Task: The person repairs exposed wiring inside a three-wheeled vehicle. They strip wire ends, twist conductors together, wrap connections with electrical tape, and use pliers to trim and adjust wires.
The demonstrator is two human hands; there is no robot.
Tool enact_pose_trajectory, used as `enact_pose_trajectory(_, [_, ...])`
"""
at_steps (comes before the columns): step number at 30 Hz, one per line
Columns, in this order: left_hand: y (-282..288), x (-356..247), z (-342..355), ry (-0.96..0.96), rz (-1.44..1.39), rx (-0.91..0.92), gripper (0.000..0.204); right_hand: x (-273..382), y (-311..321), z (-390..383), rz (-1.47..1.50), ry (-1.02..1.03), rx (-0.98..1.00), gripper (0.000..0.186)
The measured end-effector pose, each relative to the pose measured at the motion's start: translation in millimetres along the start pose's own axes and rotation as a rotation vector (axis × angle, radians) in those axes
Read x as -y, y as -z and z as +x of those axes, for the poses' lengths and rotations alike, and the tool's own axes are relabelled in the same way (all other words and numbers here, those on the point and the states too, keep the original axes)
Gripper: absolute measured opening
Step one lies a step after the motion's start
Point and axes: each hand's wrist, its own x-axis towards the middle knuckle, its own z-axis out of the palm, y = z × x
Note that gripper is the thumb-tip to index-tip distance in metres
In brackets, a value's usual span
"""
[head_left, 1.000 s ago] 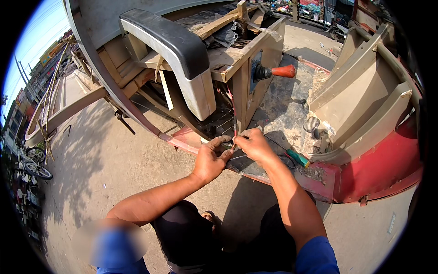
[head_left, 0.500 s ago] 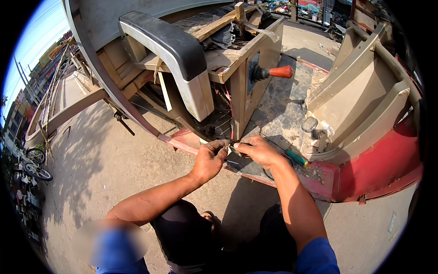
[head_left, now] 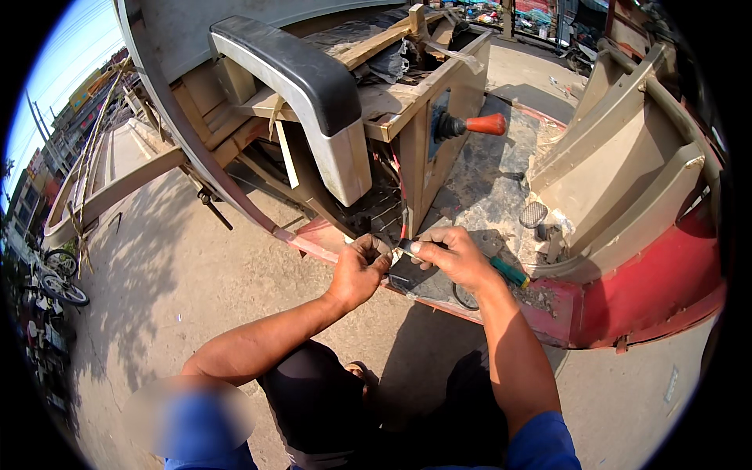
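My left hand [head_left: 363, 266] is closed in a pinch at the vehicle's floor edge; what lies in its fingertips is too small to make out. Facing it, my right hand [head_left: 450, 254] pinches a small dark strip [head_left: 405, 247] between thumb and forefinger. A red cable [head_left: 404, 207] drops from the beige box [head_left: 419, 164] and ends at the fingertips of both hands. Beyond my right wrist lies a screwdriver with a green handle [head_left: 510, 271]. A black cable loop [head_left: 464, 298] rests on the floor edge beneath that wrist.
Above the hands hangs a black-and-grey armrest [head_left: 337, 149]. A lever with a red grip [head_left: 484, 124] sticks out of the box. Beige frame ribs [head_left: 619, 157] and a red body panel [head_left: 650, 290] stand at right. A pedal [head_left: 533, 215] sits amid debris.
My right hand has shifted slightly up and turned, so the dark strip shows more between its fingers. The left hand stays nearly in place. The view has moved a little.
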Motion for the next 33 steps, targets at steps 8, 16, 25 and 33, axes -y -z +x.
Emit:
enact_pose_trajectory(8, [3.0, 3.2, -0.2, 0.109, -0.148, 0.029, 0.004, -1.9, -13.0, 8.4, 0.328, 0.093, 0.036, 0.03])
enact_pose_trajectory(16, [0.7, 0.8, 1.1, 0.136, -0.204, 0.045, 0.001, -14.2, -15.2, 18.6, 0.347, -0.048, -0.125, 0.012])
enact_pose_trajectory(25, [4.0, 7.2, 3.1, 0.05, -0.161, 0.025, 0.004, -30.0, -23.4, 19.4, -0.052, -0.129, -0.073, 0.032])
enact_pose_trajectory(33, [3.6, 7.6, 8.6, -0.109, 0.021, 0.026, 0.009, -17.2, -22.9, 13.8, -0.12, -0.097, -0.021, 0.025])
